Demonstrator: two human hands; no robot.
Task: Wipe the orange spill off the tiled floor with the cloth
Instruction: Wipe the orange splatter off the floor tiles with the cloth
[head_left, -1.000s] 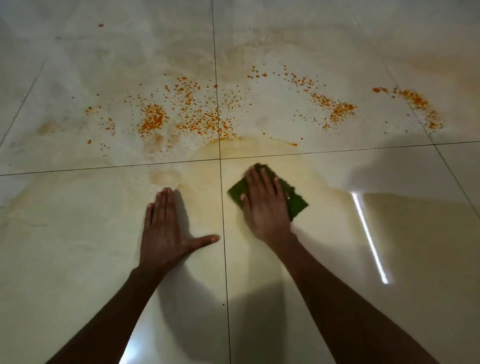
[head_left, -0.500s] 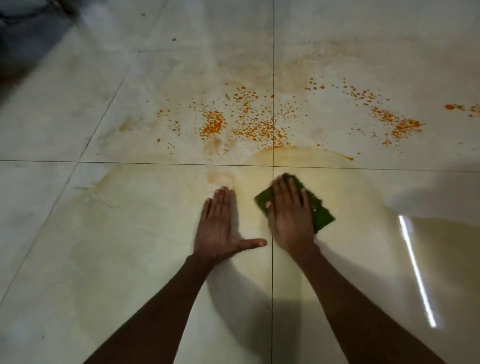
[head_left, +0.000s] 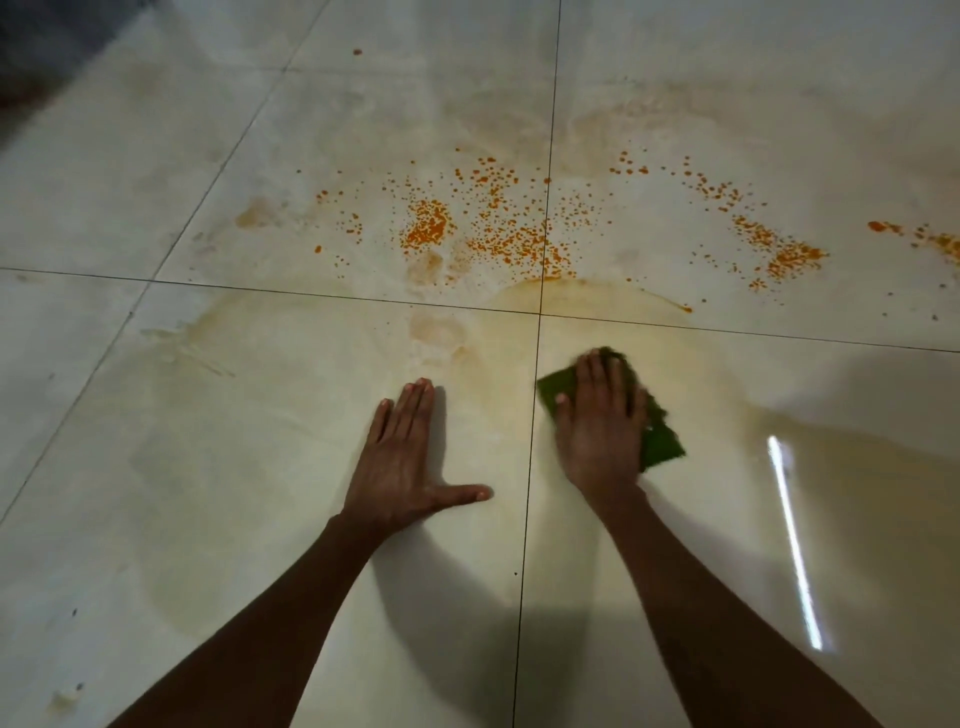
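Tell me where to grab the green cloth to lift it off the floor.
Pinch the cloth at its bare corner near the right hand's wrist, coming from the right. It lies flat on the floor with that hand pressing its middle, so only the edges are free.

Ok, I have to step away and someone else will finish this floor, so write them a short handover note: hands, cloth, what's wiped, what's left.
Left hand: flat on the floor, fingers straight, bracing, holding nothing.
Right hand: pressed flat on the green cloth, just right of the vertical grout line.
Done: the near tiles show only a pale yellowish smear, no droplets.
Left: orange droplets on the far tiles beyond the cross joint, a second cluster to the right, more at the right edge, and the smear itself.
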